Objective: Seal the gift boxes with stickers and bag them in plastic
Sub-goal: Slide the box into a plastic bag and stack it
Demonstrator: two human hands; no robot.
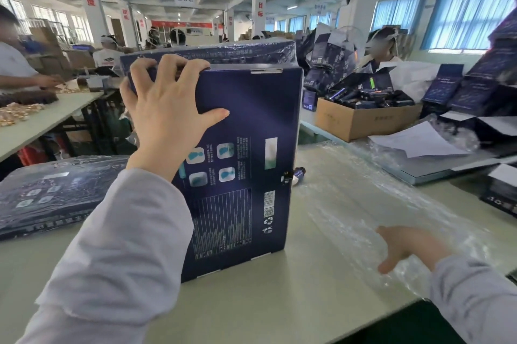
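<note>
Stickers [265, 71] are on the box [246, 125] the left hand [167, 111] grips; the bag [349, 203] waits under the open fingers of the right hand [405, 248].

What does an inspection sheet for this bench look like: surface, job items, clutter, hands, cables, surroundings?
Surface: pale table, bare patch at the near edge.
Job's things: dark blue gift box standing on edge, unbagged; clear plastic bags flat to its right; bagged box lying flat at left.
Clutter: cardboard carton of dark bottles, loose paper sheets at far right.
Hands: left hand grips the gift box's top corner; right hand over the plastic bags, fingers relaxed.
Cables: nothing seen.
Surroundings: workers at other tables, curtained windows.
</note>
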